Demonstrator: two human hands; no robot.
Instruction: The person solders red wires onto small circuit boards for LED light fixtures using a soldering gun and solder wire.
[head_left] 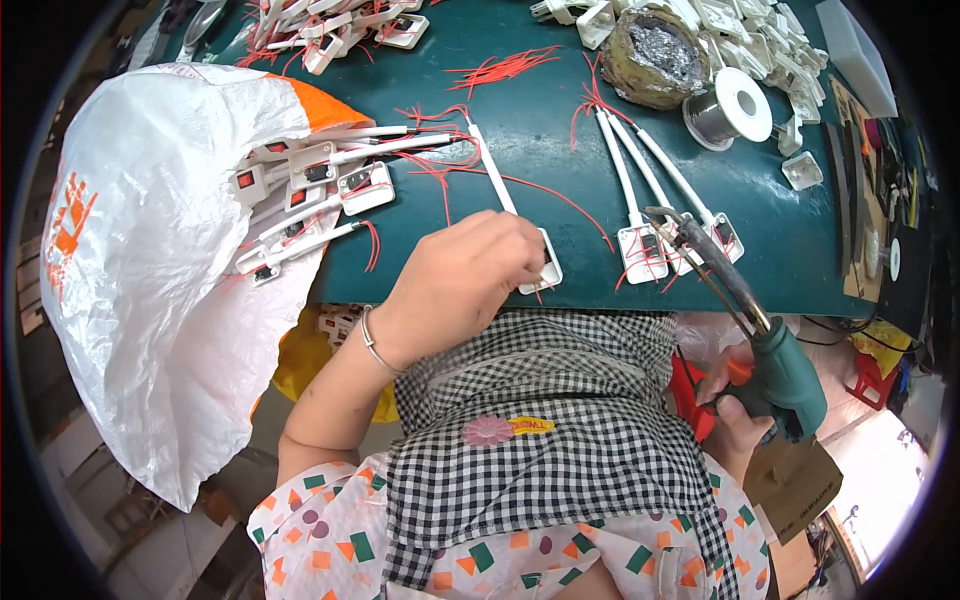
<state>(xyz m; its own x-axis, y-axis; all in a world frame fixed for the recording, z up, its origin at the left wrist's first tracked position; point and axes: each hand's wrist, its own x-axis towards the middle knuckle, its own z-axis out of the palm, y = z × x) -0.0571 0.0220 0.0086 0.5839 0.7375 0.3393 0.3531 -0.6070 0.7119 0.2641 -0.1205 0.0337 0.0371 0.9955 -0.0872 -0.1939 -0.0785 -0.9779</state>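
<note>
My left hand [475, 260] is closed, its fingertips bent down over the box end of a white plastic switch housing [554, 268] at the table's front edge. The hand covers most of that box; its long white tube [490, 165] points away from me, with red wires at the far end. In my right hand [738, 420] is a green soldering gun [785, 375], gripped by its handle, with the metal barrel tilted up and left. Its bent tip hangs over a group of similar white housings [642, 255] with black parts and red wires.
A white woven sack [130, 230] on the left holds several finished-looking switch housings [365, 188]. Loose red wires [503, 68], a solder spool [728, 108], a round pot with silvery metal [655, 60] and piles of white parts [750, 30] lie on the green table [430, 270].
</note>
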